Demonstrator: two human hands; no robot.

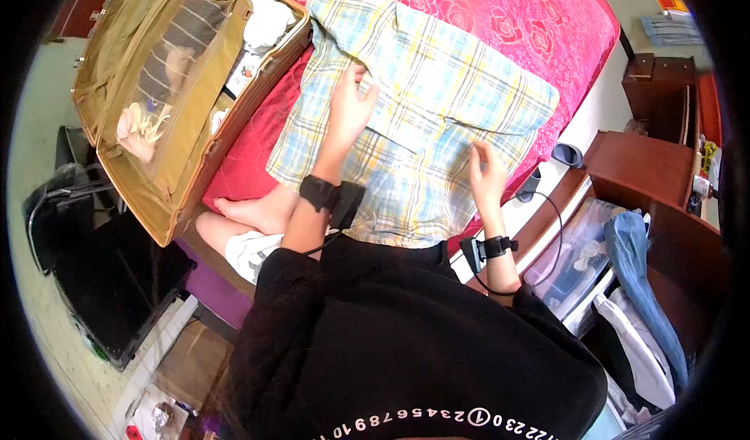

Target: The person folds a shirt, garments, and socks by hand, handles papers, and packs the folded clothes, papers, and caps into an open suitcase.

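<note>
A plaid cloth garment [426, 73] in light blue, yellow and white lies spread over the bed in front of me, with folds and an overlapping layer across its middle. My left hand [353, 103] is over its left part, fingers loosely curved and apart, with nothing visible in them. Over the lower right part of the garment is my right hand [487, 173], its thumb and fingers bent with a gap between them. Whether either hand's fingertips touch the cloth I cannot tell. Each wrist wears a black strap with a small device and a cable.
An open tan suitcase [207, 171] stands left of the garment, holding white items and a mesh pocket. The bed has a red rose-patterned cover [539, 18]. On the right are brown wooden drawers [637, 163] and hanging jeans [637, 276]. A black case [125, 284] lies lower left.
</note>
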